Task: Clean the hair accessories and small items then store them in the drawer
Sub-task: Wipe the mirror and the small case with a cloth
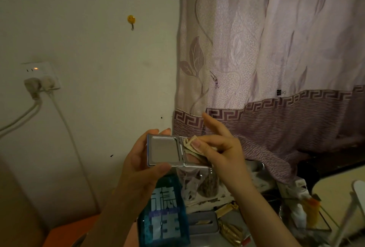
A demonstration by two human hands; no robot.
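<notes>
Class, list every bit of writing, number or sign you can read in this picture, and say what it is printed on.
"稳住": large white characters on the blue bottle.
Small line on the purple band between the two characters: too blurred to read.
Yellow smiley face: on the wall hook.
Gold sachets: print too small to read.

Blue bottle (164,213) cut off below

A yellow smiley hook (131,19) sticks beside the patterned curtain (276,49).
</notes>
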